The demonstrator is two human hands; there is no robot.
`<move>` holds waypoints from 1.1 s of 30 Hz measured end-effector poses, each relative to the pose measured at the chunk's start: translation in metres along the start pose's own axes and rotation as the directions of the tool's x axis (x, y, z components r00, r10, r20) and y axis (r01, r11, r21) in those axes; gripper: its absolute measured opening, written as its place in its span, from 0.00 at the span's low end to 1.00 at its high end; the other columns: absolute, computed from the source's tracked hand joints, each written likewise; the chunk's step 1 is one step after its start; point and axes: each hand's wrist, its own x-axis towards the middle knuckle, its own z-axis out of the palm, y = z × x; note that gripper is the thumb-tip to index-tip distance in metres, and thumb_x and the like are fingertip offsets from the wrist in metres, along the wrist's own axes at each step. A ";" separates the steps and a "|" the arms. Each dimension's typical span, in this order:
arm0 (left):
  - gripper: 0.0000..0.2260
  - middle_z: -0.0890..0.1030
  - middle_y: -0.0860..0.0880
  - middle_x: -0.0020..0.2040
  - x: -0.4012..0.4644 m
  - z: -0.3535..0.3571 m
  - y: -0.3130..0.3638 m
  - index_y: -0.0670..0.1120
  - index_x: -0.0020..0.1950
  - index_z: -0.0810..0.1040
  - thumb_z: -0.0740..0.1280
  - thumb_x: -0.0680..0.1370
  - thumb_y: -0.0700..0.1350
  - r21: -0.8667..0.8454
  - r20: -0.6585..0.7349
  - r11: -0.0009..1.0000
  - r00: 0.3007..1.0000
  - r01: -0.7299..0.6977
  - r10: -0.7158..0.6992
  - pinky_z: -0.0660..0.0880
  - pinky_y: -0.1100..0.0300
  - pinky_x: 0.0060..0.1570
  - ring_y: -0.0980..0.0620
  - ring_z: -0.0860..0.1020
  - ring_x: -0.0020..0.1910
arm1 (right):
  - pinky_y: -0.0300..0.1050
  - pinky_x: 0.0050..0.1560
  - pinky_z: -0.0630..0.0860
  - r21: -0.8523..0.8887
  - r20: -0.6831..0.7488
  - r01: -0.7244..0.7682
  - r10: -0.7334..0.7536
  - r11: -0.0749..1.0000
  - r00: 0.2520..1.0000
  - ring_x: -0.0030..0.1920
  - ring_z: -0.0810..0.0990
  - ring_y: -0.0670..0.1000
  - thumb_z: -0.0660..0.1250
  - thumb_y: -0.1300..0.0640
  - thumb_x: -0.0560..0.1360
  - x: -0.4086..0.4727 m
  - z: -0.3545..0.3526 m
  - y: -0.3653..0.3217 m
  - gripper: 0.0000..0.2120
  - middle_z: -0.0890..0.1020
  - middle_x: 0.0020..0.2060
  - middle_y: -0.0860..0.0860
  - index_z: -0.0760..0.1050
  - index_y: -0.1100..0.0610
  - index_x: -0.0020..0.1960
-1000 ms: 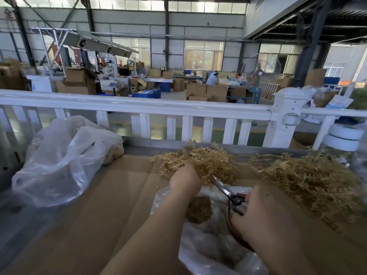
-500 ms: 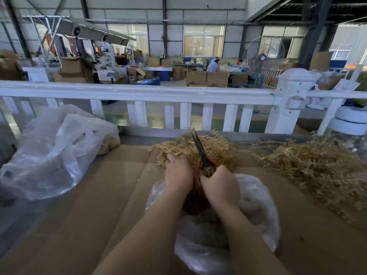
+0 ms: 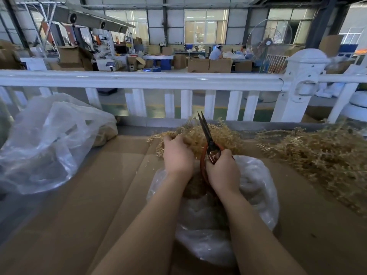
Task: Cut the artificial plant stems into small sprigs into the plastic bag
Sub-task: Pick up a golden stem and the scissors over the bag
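Both my bare forearms reach forward and draw close together at the wrists. My left hand (image 3: 178, 155) lies knuckles up, its fingers curled down and gripping. My right hand (image 3: 223, 171) sits just beside it, fingers wrapped tight in a grip, knuckles toward me.

Golden-tan artificial plant stems (image 3: 198, 135), bushy clump at 12 o'clock of bag, on cardboard; clear plastic bag (image 3: 256, 197) crumpled, mouth open w/ cut sprigs (image 3: 193, 187) inside; second, bigger pile of stems (image 3: 321, 155) at 2 o'clock.
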 end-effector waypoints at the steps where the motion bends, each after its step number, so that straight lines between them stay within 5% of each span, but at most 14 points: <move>1: 0.07 0.73 0.51 0.59 -0.001 0.000 0.001 0.48 0.48 0.81 0.69 0.77 0.36 -0.035 -0.018 0.999 1.000 -0.006 0.006 0.68 0.63 0.53 0.54 0.71 0.48 | 0.47 0.41 0.70 0.013 -0.013 0.017 -0.017 1.000 1.000 0.46 0.79 0.58 0.69 0.52 0.77 0.000 0.000 0.002 0.12 0.78 0.42 0.51 0.70 0.58 0.52; 3: 0.07 0.78 0.56 0.50 -0.004 -0.002 0.001 0.51 0.46 0.81 0.72 0.76 0.38 -0.155 -0.036 0.988 0.999 0.008 -0.013 0.74 0.63 0.52 0.58 0.76 0.44 | 0.47 0.40 0.70 0.045 -0.037 0.055 -0.053 0.997 0.998 0.42 0.77 0.55 0.70 0.54 0.77 0.001 -0.002 0.004 0.11 0.78 0.42 0.51 0.70 0.57 0.51; 6: 0.10 0.82 0.60 0.36 -0.010 -0.008 0.006 0.55 0.40 0.80 0.74 0.74 0.40 -0.379 -0.038 0.925 0.998 0.027 -0.045 0.75 0.73 0.38 0.65 0.79 0.37 | 0.43 0.35 0.68 0.133 -0.073 0.081 -0.072 0.988 0.995 0.39 0.76 0.50 0.70 0.54 0.78 0.003 -0.006 0.004 0.08 0.78 0.39 0.48 0.72 0.56 0.50; 9: 0.12 0.82 0.63 0.37 -0.016 -0.015 0.008 0.58 0.39 0.80 0.74 0.75 0.40 -0.466 -0.106 0.883 0.994 -0.063 0.014 0.74 0.71 0.38 0.65 0.80 0.38 | 0.35 0.34 0.66 0.238 -0.073 0.082 -0.066 0.968 0.995 0.36 0.74 0.42 0.69 0.54 0.78 0.004 -0.009 0.004 0.07 0.77 0.36 0.44 0.73 0.55 0.48; 11: 0.15 0.83 0.59 0.36 -0.020 -0.019 0.008 0.61 0.38 0.79 0.75 0.74 0.40 -0.460 -0.207 0.866 0.972 -0.195 0.109 0.78 0.63 0.42 0.61 0.82 0.39 | 0.38 0.38 0.72 0.341 -0.005 0.041 -0.042 0.939 0.999 0.40 0.79 0.45 0.69 0.54 0.78 0.007 -0.010 0.004 0.05 0.80 0.37 0.46 0.75 0.54 0.49; 14: 0.12 0.83 0.58 0.39 -0.026 -0.022 0.006 0.56 0.39 0.81 0.75 0.73 0.38 -0.308 -0.367 0.826 0.860 -0.472 0.355 0.79 0.61 0.42 0.57 0.82 0.40 | 0.45 0.35 0.76 0.628 0.175 -0.101 -0.014 0.772 0.984 0.35 0.81 0.49 0.67 0.59 0.79 0.008 -0.013 0.001 0.02 0.84 0.37 0.52 0.76 0.53 0.48; 17: 0.06 0.85 0.51 0.40 -0.029 -0.022 0.005 0.44 0.38 0.84 0.76 0.71 0.35 -0.082 -0.412 0.701 0.665 -0.708 0.623 0.76 0.64 0.40 0.55 0.82 0.40 | 0.41 0.29 0.74 0.809 0.277 -0.213 -0.037 0.548 0.960 0.34 0.82 0.51 0.63 0.62 0.81 0.007 -0.016 0.000 0.04 0.85 0.38 0.55 0.75 0.61 0.54; 21: 0.07 0.86 0.49 0.42 -0.029 -0.019 0.005 0.43 0.37 0.85 0.78 0.68 0.32 0.004 -0.355 0.575 0.536 -0.818 0.766 0.76 0.55 0.42 0.46 0.82 0.40 | 0.47 0.37 0.74 0.909 0.351 -0.323 -0.064 0.264 0.934 0.41 0.81 0.57 0.67 0.51 0.76 0.004 -0.022 -0.005 0.15 0.82 0.44 0.59 0.76 0.62 0.56; 25: 0.07 0.86 0.50 0.42 -0.031 -0.017 0.002 0.45 0.37 0.85 0.78 0.69 0.33 0.010 -0.327 0.553 0.520 -0.833 0.789 0.75 0.54 0.43 0.45 0.81 0.40 | 0.57 0.51 0.73 0.936 0.299 -0.263 -0.134 0.236 0.945 0.47 0.80 0.61 0.67 0.42 0.73 0.002 -0.027 -0.005 0.25 0.81 0.45 0.62 0.76 0.63 0.56; 33: 0.09 0.85 0.48 0.42 -0.029 -0.012 -0.008 0.44 0.36 0.84 0.77 0.69 0.31 0.021 -0.286 0.587 0.558 -0.809 0.779 0.78 0.55 0.39 0.48 0.82 0.40 | 0.43 0.33 0.75 0.944 0.298 -0.279 -0.096 0.178 0.950 0.37 0.80 0.52 0.66 0.53 0.81 0.007 -0.034 0.001 0.11 0.82 0.43 0.56 0.79 0.61 0.55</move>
